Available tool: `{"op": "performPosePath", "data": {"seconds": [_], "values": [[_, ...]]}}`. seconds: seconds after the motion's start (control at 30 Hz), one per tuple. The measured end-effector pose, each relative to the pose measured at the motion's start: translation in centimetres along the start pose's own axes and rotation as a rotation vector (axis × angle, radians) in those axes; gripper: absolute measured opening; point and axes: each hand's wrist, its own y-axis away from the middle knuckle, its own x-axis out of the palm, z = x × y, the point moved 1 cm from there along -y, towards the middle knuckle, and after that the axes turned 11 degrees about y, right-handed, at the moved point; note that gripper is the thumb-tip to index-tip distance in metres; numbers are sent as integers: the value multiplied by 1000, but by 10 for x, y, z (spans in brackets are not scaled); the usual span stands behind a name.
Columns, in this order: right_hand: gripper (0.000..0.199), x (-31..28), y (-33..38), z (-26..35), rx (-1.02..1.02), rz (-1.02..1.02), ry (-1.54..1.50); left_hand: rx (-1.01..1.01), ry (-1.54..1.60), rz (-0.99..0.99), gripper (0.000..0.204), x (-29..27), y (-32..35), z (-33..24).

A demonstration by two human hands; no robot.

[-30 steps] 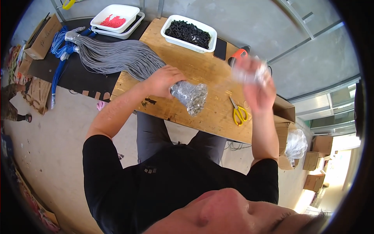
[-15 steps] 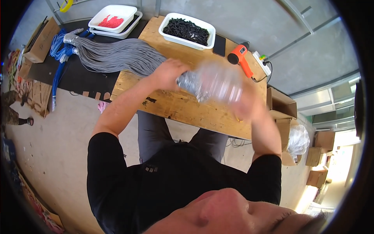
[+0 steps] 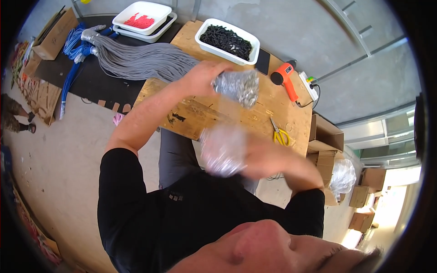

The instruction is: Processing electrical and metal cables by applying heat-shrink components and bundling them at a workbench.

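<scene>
At centre, my left hand (image 3: 205,78) is closed round the grey cable bundle (image 3: 141,57), apparently to steady its film-wrapped end (image 3: 237,86) over the wooden table (image 3: 195,108). Below it, my right hand (image 3: 256,159), blurred, holds a clear film roll (image 3: 223,150), seemingly to let film run; exact finger placement cannot be told. Tabletop scuffed, dark-stained. Grey wall (image 3: 273,27) upper right; stacked cartons (image 3: 362,221) lower right.
</scene>
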Motion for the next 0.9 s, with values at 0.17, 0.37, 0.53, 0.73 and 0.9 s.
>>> {"op": "performPosePath", "data": {"seconds": [0.17,0.37,0.53,0.73,0.9], "values": [[31,-107,49,-116,669,-189,742,-52,-42,210,88,24,25,-2],[28,92,151,-125,672,572,431,-30,10,114,100,-8,12,-16],[28,36,24,-8,303,32,-267,-118,70,91,107,-5,1,1],[35,-2,46,-49,464,-178,-769,-149,170,157,106,0,-5,-1],[23,96,73,-41,595,950,242,-139,257,64,91,-19,-25,12]]}}
